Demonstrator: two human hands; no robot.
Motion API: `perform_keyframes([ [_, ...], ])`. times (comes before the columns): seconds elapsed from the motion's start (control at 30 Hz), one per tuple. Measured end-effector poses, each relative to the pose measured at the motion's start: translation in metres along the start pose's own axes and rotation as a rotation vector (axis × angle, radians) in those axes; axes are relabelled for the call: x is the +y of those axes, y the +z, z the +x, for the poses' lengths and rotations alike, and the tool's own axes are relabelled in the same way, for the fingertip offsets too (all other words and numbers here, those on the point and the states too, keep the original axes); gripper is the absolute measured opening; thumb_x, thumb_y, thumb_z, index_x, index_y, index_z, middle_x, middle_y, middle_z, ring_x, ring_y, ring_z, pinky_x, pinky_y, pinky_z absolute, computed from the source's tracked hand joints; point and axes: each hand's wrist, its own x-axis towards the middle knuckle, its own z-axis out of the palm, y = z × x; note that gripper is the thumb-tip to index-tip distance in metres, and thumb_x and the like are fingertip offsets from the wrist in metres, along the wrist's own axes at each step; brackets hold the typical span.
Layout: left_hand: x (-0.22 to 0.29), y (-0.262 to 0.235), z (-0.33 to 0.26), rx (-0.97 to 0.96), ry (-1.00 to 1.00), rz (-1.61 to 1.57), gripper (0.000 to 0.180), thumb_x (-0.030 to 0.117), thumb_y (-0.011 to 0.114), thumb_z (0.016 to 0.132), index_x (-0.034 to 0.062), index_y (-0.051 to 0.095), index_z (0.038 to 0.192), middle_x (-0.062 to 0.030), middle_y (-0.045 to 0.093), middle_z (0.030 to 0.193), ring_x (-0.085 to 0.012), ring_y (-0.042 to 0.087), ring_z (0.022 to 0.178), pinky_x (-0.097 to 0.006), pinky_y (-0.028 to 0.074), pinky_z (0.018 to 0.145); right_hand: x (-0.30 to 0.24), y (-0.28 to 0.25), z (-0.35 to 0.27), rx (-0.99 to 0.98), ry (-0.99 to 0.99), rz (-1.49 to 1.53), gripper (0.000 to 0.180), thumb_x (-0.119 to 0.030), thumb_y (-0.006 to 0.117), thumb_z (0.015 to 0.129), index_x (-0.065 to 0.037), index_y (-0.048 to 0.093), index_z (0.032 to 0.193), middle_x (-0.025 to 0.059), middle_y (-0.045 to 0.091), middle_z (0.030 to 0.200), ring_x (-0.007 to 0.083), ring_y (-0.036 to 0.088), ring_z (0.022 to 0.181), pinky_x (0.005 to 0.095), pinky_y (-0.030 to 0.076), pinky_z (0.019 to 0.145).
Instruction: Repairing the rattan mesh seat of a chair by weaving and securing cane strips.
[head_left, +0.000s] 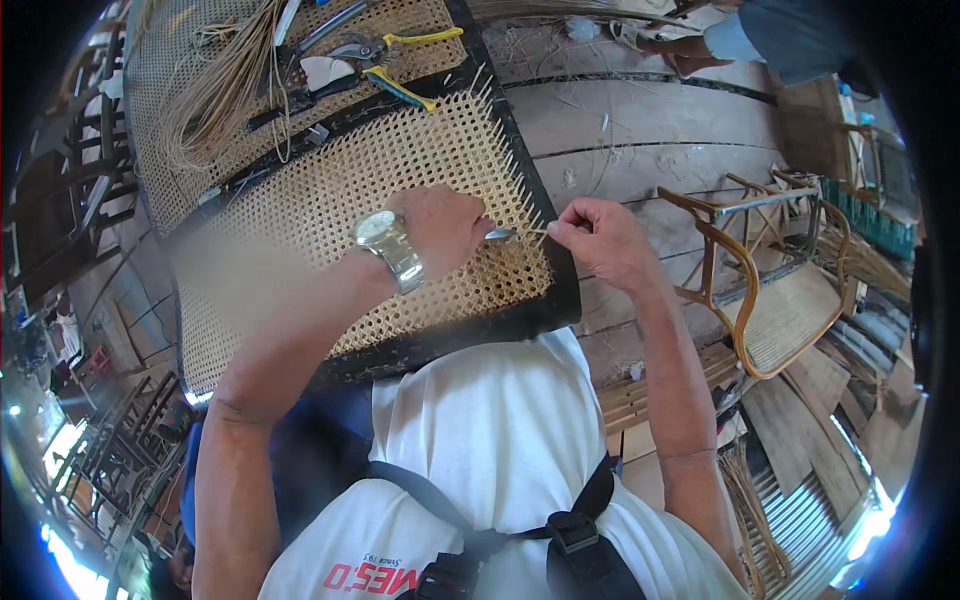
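A woven cane panel (420, 150) in a black wooden frame (567, 280) lies across my lap. My left hand (440, 228), with a metal watch (385, 240) on its wrist, rests over the weave near the right edge. It is closed round a tool with a pointed metal tip (500, 234); the handle is hidden in the fist. My right hand (605, 240), just beyond the frame's right side, pinches the end of a thin cane strand (541, 231). The tip lies on the weave close to that strand. Several loose strand ends (505, 150) stick out along this edge.
Yellow-handled pruning shears (400, 85) and a bundle of cane strands (225, 95) lie on the panel's far part. A wooden chair frame (745, 290) stands on the plank floor at right. Another person's legs (690, 48) show at the far right.
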Motion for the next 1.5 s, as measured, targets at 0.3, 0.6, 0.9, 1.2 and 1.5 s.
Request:
perform_keyframes([
  [0.3,0.029,-0.027,-0.007,0.082,0.175,0.217,0.011,0.008,0.062,0.081,0.0029,0.071,0.084,-0.0159,0.069,0.083,-0.0315,0.072,0.082,-0.041,0.056,0.072,0.002,0.004,0.006,0.042,0.034,-0.109,0.028,-0.027,0.069,0.082,0.001,0.067,0.081,0.0127,0.066,0.067,0.0181,0.062,0.064,0.0335,0.050,0.064],
  [0.6,0.046,-0.031,0.009,-0.103,0.073,0.299,0.019,0.016,0.062,0.087,0.0050,0.076,0.084,-0.0181,0.073,0.084,-0.0278,0.074,0.085,-0.039,0.058,0.072,0.000,0.010,0.000,0.050,0.053,-0.100,0.024,-0.022,0.069,0.081,0.001,0.066,0.077,0.0080,0.063,0.066,0.0135,0.058,0.063,0.0303,0.047,0.061],
  [0.9,-0.027,0.020,0.013,-0.074,0.078,-0.252,0.036,0.043,0.060,0.095,0.0098,0.074,0.094,-0.0158,0.070,0.082,-0.0335,0.068,0.073,-0.044,0.050,0.063,-0.006,0.012,0.010,0.025,0.012,-0.137,0.021,-0.018,0.070,0.083,0.001,0.064,0.077,0.0007,0.060,0.066,0.0067,0.052,0.063,0.0261,0.043,0.056],
  [1.2,0.019,-0.018,0.020,-0.142,0.045,0.185,0.040,0.045,0.059,0.095,0.0080,0.075,0.091,-0.0151,0.073,0.085,-0.0355,0.071,0.082,-0.046,0.055,0.073,0.002,0.009,0.011,-0.038,0.039,-0.065,0.020,-0.018,0.069,0.083,0.002,0.067,0.080,0.0036,0.063,0.068,0.0090,0.055,0.065,0.0285,0.046,0.060],
  [1.5,-0.021,0.021,0.008,-0.061,0.047,-0.260,0.041,0.047,0.056,0.096,0.0097,0.072,0.090,-0.0157,0.069,0.077,-0.0348,0.067,0.072,-0.046,0.051,0.063,0.009,0.001,0.027,-0.166,-0.034,-0.083,0.015,-0.015,0.069,0.085,0.000,0.066,0.080,-0.0035,0.059,0.071,0.0051,0.050,0.067,0.0242,0.042,0.059],
])
